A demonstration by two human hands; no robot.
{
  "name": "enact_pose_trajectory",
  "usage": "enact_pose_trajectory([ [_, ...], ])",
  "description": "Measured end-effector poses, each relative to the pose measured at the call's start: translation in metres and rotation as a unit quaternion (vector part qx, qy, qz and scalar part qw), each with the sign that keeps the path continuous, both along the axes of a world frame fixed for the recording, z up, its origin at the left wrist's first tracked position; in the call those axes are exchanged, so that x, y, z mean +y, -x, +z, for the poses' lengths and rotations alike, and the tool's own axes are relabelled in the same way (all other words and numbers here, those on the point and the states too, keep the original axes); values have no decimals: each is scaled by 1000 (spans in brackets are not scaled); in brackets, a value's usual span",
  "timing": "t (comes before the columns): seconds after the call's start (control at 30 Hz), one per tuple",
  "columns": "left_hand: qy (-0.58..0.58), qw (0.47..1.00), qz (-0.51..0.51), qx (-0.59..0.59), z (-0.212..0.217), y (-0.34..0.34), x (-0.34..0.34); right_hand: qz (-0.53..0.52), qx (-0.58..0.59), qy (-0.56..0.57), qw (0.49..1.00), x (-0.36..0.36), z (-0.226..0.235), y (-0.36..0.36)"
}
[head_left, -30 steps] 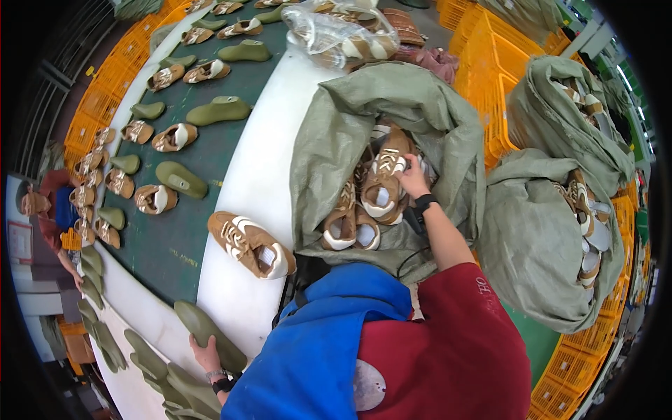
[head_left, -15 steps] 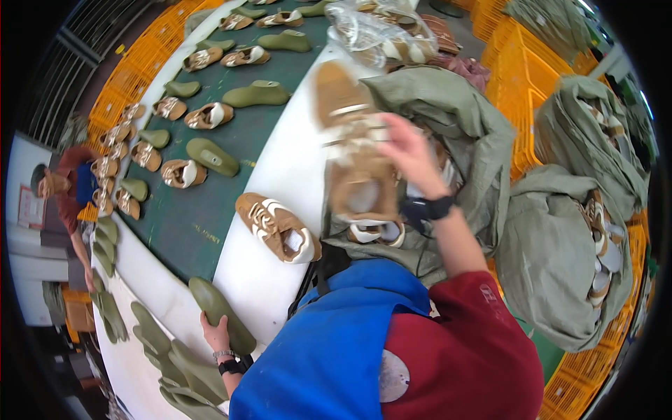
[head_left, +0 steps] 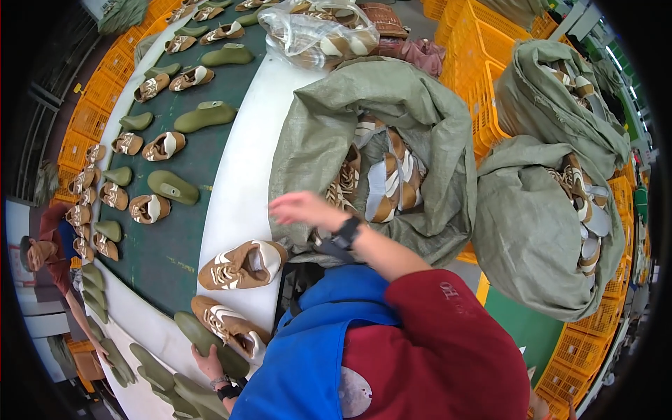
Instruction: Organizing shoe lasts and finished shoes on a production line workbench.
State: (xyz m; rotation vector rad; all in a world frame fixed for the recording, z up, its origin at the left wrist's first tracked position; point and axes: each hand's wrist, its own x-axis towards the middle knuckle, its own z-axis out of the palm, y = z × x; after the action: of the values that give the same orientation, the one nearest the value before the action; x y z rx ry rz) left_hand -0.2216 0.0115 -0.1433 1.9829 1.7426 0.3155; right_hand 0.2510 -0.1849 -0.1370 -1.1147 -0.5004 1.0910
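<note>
My left hand point(head_left: 208, 365) is closed around the near end of an olive-green shoe last point(head_left: 214, 343) at the table's near edge. To its right lies a tan sneaker with white stripes point(head_left: 229, 323), close against the last. Just beyond, another tan-and-white sneaker point(head_left: 241, 266) rests on the white table border. My right hand point(head_left: 304, 210), a little blurred, hovers empty with fingers stretched out, between that border and an open grey-green sack point(head_left: 437, 140). Inside the sack several tan-and-white sneakers point(head_left: 402, 175) lie heaped.
Pairs of sneakers and lasts stand along the dark green table surface point(head_left: 157, 273). More lasts point(head_left: 157, 371) lie at lower left, near a co-worker point(head_left: 49, 252). A clear bag of shoes point(head_left: 322, 35), two filled sacks point(head_left: 539, 217) and stacked orange crates point(head_left: 483, 77) stand beyond and right.
My right hand has let go of a sneaker and moved left, nearer the table. Two sneakers now lie on the near border instead of one. My left hand stays on the last; the view has shifted.
</note>
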Motion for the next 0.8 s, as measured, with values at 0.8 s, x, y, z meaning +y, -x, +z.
enact_pose_trajectory([
  [0.8,13,1000,11,13,1,8,-2,-166,-369,613,679,-148,-125,-30],
])
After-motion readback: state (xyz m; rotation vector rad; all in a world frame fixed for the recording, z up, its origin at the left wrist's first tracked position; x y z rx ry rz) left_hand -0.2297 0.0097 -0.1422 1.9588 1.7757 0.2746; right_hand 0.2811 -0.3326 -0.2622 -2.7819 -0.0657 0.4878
